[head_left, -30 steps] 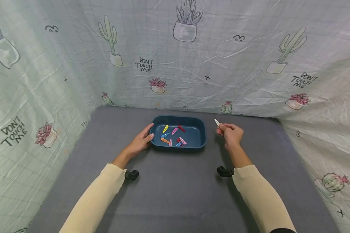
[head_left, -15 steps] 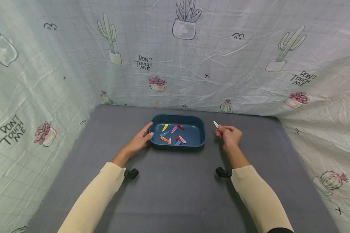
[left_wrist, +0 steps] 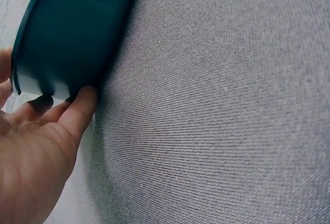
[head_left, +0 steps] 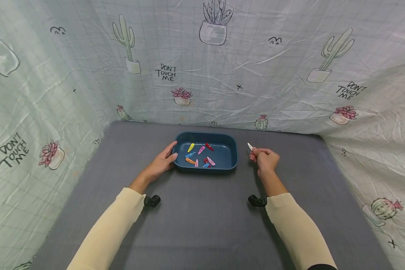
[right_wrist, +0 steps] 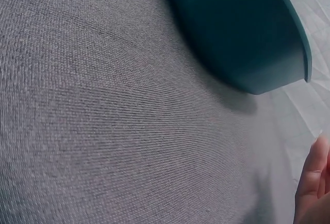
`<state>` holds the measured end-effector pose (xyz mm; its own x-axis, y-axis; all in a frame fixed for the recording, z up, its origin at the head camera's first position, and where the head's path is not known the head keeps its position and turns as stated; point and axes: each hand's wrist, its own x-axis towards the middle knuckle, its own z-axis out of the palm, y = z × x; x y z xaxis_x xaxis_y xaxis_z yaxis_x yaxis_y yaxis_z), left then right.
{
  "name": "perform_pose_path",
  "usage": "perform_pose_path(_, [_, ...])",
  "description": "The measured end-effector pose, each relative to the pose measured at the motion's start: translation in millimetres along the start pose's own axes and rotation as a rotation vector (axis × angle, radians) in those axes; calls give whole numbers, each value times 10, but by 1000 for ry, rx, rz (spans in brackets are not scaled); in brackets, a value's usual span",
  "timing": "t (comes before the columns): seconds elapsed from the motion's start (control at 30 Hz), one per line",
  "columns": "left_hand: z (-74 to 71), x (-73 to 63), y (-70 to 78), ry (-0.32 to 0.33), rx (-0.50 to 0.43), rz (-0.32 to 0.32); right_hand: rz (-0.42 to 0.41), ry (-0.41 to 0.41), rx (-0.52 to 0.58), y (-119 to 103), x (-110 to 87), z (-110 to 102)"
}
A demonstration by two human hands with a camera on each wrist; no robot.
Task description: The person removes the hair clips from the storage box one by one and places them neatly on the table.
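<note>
White tapered hair clip (head_left: pixel 250 146) had, as I saw it, some open room: a gap separated it from the dark-blue, round-cornered rectangular tray (head_left: pixel 206 170) left of the grip, and the far edge of the grey cloth-covered table (head_left: pixel 202 217) lay beyond. The right hand (head_left: pixel 266 160) pinched the clip, its slim pale end poking out ahead and leftward, the rest hidden. The left hand (head_left: pixel 161 162) gripped the tray's left end; small coloured hair clips (head_left: pixel 201 150) lay inside.

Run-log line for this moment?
left hand: touches tray, left end; right hand: pinches white clip, outside tray; tray: coloured clips inside
</note>
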<state>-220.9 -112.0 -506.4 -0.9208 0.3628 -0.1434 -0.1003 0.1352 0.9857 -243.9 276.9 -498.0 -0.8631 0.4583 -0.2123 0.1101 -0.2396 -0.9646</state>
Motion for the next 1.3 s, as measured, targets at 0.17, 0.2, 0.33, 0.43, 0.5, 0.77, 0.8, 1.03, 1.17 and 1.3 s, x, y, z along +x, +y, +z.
perform_pose_path(0.17, [2, -3, -11, 0, 2, -2, 11, 26, 1, 45, -2, 30])
perform_pose_path(0.2, [3, -1, -12, 1, 2, -3, 13, 30, 3, 52, -1, 35])
perform_pose_path(0.33, [2, 8, -21, 2, 5, -8, 22, 41, -1, 74, 6, 42])
perform_pose_path(0.43, [4, 10, -23, 2, 4, -6, 24, 49, -11, 83, 9, 48])
perform_pose_path(0.5, [7, 12, -21, 4, 0, -4, 25, 55, -16, 88, 14, 56])
perform_pose_path(0.77, [12, 3, -19, 8, 22, 4, 51, 80, -35, 108, 37, 90])
perform_pose_path(0.8, [10, 5, -23, 8, 23, 6, 55, 82, -37, 109, 39, 94])
perform_pose_path(1.03, [2, 21, -33, 15, 38, 8, 91, 87, -25, 105, 35, 112])
perform_pose_path(1.17, [5, 26, -23, 24, 43, -3, 101, 83, -14, 116, 28, 121])
perform_pose_path(1.3, [5, 27, -19, 23, 44, -3, 101, 83, -12, 131, 40, 128])
